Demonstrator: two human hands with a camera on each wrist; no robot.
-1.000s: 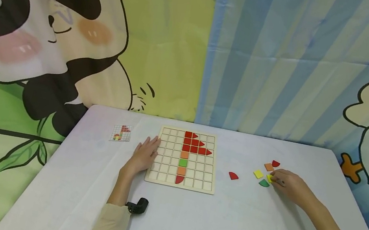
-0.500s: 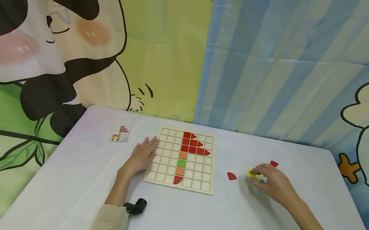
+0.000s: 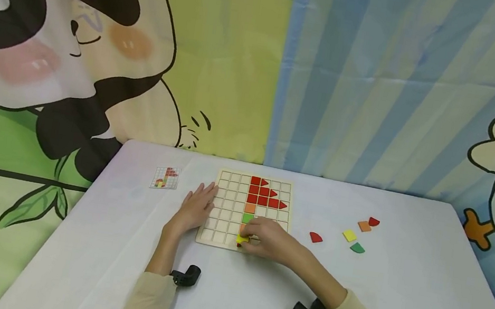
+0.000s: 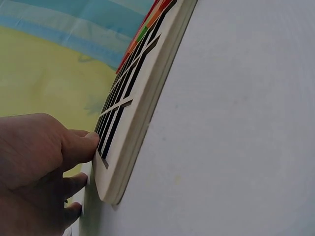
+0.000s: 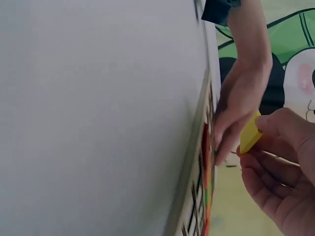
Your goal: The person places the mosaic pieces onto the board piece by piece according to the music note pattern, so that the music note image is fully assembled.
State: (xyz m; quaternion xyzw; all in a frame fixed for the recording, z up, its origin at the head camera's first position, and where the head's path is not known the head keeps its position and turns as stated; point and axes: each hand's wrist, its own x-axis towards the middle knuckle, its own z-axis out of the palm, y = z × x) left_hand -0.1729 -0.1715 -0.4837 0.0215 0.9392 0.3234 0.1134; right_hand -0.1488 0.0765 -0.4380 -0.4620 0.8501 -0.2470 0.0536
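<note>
A wooden grid board (image 3: 227, 210) lies on the table with red, orange and green pieces set in its cells. My left hand (image 3: 194, 208) rests at the board's left edge, its thumb touching the rim in the left wrist view. Between thumb and fingers my right hand (image 3: 269, 239) pinches a yellow square tile (image 5: 250, 132), held just over the lower part of the board. Beneath it the red quarter-round piece at the column's foot is mostly hidden. The small pattern card (image 3: 165, 177) lies left of the board.
Right of the board lies a red quarter-round piece (image 3: 315, 237). Farther right are a yellow square (image 3: 349, 235), a green quarter-round piece (image 3: 357, 248), an orange square (image 3: 364, 226) and another red piece (image 3: 374, 221). A printed curtain hangs behind the table.
My right hand has picked up a yellow square tile from the loose pieces and carried it left to above the board. My left hand has stayed at the board's edge.
</note>
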